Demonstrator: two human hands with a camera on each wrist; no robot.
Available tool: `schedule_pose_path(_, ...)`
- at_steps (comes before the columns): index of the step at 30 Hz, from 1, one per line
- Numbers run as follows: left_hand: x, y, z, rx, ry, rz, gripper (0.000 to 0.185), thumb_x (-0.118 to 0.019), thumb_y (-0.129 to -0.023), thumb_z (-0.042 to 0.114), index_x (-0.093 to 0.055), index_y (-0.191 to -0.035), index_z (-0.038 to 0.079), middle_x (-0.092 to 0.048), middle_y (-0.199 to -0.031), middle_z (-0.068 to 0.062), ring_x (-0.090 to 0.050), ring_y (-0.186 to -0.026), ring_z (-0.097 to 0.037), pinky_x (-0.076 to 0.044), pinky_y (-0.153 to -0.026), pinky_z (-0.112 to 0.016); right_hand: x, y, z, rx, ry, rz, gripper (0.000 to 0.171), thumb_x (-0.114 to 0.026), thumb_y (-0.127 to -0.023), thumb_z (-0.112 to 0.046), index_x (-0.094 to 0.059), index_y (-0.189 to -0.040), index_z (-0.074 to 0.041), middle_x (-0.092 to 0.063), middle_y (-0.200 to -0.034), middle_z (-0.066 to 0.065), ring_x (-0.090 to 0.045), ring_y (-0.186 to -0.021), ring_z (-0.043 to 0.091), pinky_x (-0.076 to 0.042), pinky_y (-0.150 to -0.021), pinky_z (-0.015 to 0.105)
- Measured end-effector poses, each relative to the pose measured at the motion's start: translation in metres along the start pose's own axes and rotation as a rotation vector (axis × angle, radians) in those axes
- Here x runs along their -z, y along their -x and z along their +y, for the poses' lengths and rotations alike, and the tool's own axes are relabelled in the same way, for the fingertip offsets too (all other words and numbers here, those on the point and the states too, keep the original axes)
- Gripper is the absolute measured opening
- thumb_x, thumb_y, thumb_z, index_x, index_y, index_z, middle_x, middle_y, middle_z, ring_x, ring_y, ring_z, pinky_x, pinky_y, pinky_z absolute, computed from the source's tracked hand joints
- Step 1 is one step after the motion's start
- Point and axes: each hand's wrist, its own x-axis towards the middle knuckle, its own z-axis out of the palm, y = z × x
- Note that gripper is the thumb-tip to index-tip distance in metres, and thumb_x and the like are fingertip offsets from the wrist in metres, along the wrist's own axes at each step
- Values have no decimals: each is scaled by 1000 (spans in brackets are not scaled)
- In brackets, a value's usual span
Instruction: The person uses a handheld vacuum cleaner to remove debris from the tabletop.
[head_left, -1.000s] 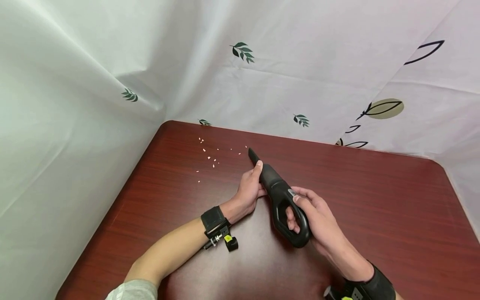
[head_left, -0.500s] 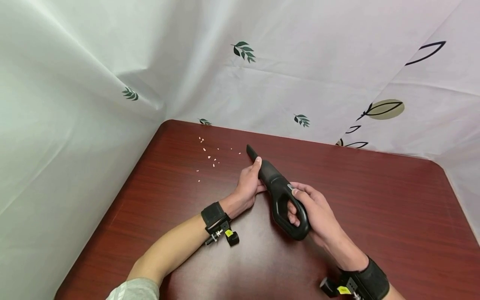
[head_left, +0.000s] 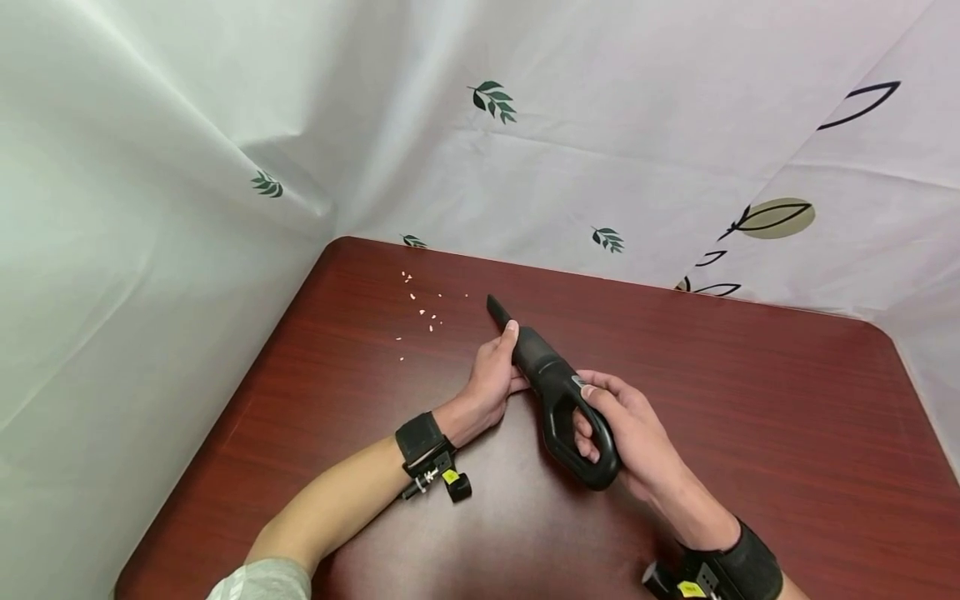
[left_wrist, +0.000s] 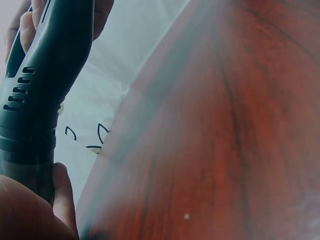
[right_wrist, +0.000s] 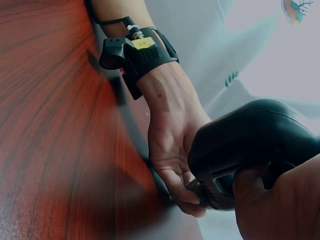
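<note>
– In the middle of the head view, on the dark red wood-grain tabletop, what is being held?

– A black plastic handheld vacuum with a loop handle and a narrow nozzle. It lies slanted, the nozzle tip pointing to the upper left of the frame toward the scattered pale crumbs, close to them but apart.

– And the hands?

– The right hand has its fingers curled through the loop handle, thumb on top near a small grey button. The left hand cups the barrel from the side, fingers wrapped along it just behind the nozzle. Both are clamped on the one tool.

– How would it handle?

– Rigid and hard-shelled, I'd judge, with smooth plastic that could slip under a loose grip. Most weight likely sits in the thick body by the handle, so the loop is the natural hold; the slim nozzle looks like the weaker part. The left wrist view shows vent slots on the body, better left uncovered.
</note>
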Motion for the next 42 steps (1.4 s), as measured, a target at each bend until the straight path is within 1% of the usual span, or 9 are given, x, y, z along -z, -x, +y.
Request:
schedule_pose_path(3,2,1,0,-5,1,2,60,-49,-112,52,-61,-138,0,-78,-102,-17,-79,-85,-21,-65,-76,-36,-1,0,0,-3,3,-4,43,-47,-113,-19,-36,-148,5,-51,-73,6,-52,-57,15,-47,-51,23)
schedule_pose_path(8,5,2,3,-9,-9,3,61,-49,-112,52,-59,-140,-1,-78,-103,-16,-79,-87,-21,-65,-80,-37,-2,-3,0,-5,10,-9,45,-47,-114,-20,-37,-150,4,-51,-75,6,-53,-58,16,-48,-52,23)
schedule_pose_path(14,8,1,7,-11,-5,9,60,-48,-113,50,-60,-138,-3,-78,-94,-12,-79,-83,-19,-65,-78,-36,-4,-6,0,-10,6,-20,45,-47,-114,-21,-36,-151,3,-51,-76,6,-54,-59,16,-49,-53,23)
schedule_pose_path(19,10,0,11,-13,4,26,59,-48,-113,48,-60,-137,-4,-78,-94,-14,-79,-82,-20,-65,-77,-37,-6,-9,-1,-16,-7,-26,46,-47,-114,-21,-36,-152,3,-51,-77,6,-54,-60,15,-49,-54,23)
schedule_pose_path(25,13,-3,14,-12,10,50,59,-48,-113,49,-61,-138,-4,-78,-98,-17,-79,-83,-21,-65,-79,-39,-8,-14,-3,-29,5,-32,46,-47,-115,-23,-37,-153,2,-53,-78,6,-55,-61,15,-50,-55,22)
schedule_pose_path(30,16,-3,17,-8,17,59,60,-49,-113,49,-60,-139,-3,-78,-99,-17,-79,-83,-21,-65,-79,-39,-6,-19,-4,-37,10,-55,46,-47,-115,-24,-38,-154,0,-54,-80,6,-55,-62,14,-50,-56,21)
schedule_pose_path(36,19,-4,19,-8,16,79,60,-49,-112,51,-61,-136,-3,-78,-96,-17,-80,-81,-22,-65,-81,-40,-7,-23,-7,-47,28,-56,47,-47,-114,-21,-38,-156,-1,-55,-83,6,-54,-63,13,-48,-56,21)
schedule_pose_path(42,21,-6,22,-24,19,95,60,-49,-112,52,-63,-133,-3,-79,-96,-19,-80,-82,-23,-65,-80,-40,-10,-27,-11,-40,33,-56,47,-47,-113,-18,-39,-156,-2,-55,-83,6,-53,-62,13,-47,-55,20)
